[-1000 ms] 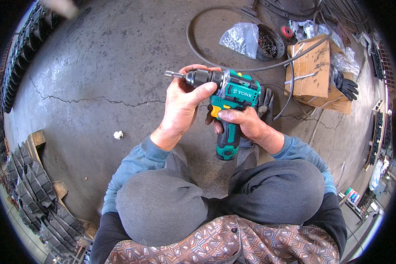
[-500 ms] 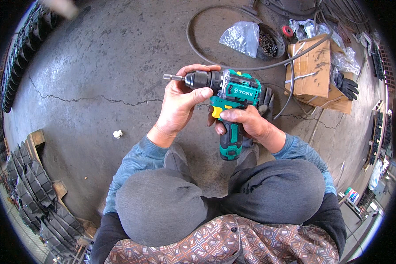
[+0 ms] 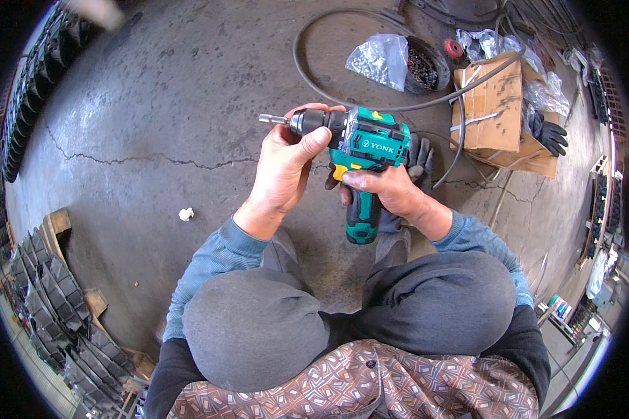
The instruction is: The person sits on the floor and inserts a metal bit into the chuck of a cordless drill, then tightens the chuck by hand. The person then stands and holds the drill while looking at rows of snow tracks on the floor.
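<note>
A green and black cordless drill is held up between my two hands, its chuck pointing left. My left hand wraps round the black chuck, with the thumb lying along its near side. A metal hex socket bit sticks out of the chuck past my fingers. My right hand grips the upper handle just below the body, near the yellow trigger. Below that hand the handle and battery base hang free. Some fingers of both hands are hidden behind the drill.
Ahead lie a clear bag of small metal parts, a tub of screws, a looping hose and a cardboard box with a black glove. Dark metal parts are stacked at left. A glove lies behind the drill.
The drill and both hands have shifted slightly left, and the drill's base has risen a little. Both hands keep their hold on it.
</note>
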`<action>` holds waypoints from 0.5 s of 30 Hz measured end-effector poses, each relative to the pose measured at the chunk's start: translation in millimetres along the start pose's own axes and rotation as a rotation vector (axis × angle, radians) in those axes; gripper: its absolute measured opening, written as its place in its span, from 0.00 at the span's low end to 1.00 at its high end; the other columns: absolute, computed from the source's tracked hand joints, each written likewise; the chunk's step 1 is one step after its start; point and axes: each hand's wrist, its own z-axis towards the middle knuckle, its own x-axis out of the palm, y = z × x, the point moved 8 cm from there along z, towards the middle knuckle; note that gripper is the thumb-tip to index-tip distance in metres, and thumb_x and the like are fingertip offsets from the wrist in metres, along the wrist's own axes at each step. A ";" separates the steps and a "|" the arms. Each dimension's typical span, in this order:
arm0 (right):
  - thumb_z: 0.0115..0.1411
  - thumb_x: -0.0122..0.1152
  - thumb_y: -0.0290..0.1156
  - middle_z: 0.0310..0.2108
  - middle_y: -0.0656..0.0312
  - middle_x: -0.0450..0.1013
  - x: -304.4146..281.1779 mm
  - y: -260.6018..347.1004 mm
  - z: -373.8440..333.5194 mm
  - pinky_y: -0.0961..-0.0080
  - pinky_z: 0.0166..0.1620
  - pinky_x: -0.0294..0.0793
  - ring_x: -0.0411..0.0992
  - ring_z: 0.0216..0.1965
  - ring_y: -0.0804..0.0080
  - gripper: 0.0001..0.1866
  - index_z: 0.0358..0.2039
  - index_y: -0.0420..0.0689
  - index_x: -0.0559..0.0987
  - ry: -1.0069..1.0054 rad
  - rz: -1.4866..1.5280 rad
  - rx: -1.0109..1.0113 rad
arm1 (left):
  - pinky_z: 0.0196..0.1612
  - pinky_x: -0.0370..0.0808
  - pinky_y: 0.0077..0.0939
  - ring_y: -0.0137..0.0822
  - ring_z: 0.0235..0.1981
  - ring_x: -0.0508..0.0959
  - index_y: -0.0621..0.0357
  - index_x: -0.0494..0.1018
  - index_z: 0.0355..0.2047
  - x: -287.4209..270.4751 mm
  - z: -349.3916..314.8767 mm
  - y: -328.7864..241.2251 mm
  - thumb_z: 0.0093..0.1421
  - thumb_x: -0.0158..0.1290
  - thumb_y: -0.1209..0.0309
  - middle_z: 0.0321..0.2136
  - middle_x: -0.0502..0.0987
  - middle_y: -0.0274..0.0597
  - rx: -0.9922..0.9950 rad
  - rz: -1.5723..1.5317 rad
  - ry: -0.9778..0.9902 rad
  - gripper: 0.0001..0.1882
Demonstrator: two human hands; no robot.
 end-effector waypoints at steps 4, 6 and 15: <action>0.60 0.69 0.28 0.37 0.59 0.78 -0.3 -0.1 1.8 0.73 0.33 0.82 0.80 0.31 0.69 0.27 0.59 0.42 0.72 0.000 -0.005 -0.004 | 0.66 0.71 0.42 0.43 0.59 0.77 0.60 0.71 0.60 -1.9 -0.3 -1.1 0.61 0.68 0.65 0.59 0.77 0.50 -0.016 0.020 -0.014 0.29; 0.60 0.69 0.27 0.39 0.59 0.78 1.6 2.7 2.4 0.72 0.33 0.82 0.80 0.33 0.69 0.32 0.64 0.43 0.68 0.008 0.006 -0.022 | 0.66 0.71 0.42 0.43 0.58 0.77 0.60 0.71 0.60 -4.5 -0.9 0.3 0.62 0.68 0.64 0.59 0.77 0.50 -0.023 0.021 -0.030 0.29; 0.61 0.69 0.27 0.40 0.59 0.79 -4.5 -6.9 3.1 0.73 0.34 0.82 0.80 0.34 0.69 0.29 0.62 0.43 0.71 0.020 0.043 0.040 | 0.67 0.69 0.46 0.45 0.63 0.73 0.57 0.70 0.61 -6.3 2.8 9.2 0.63 0.66 0.65 0.64 0.72 0.51 -0.046 -0.042 0.033 0.29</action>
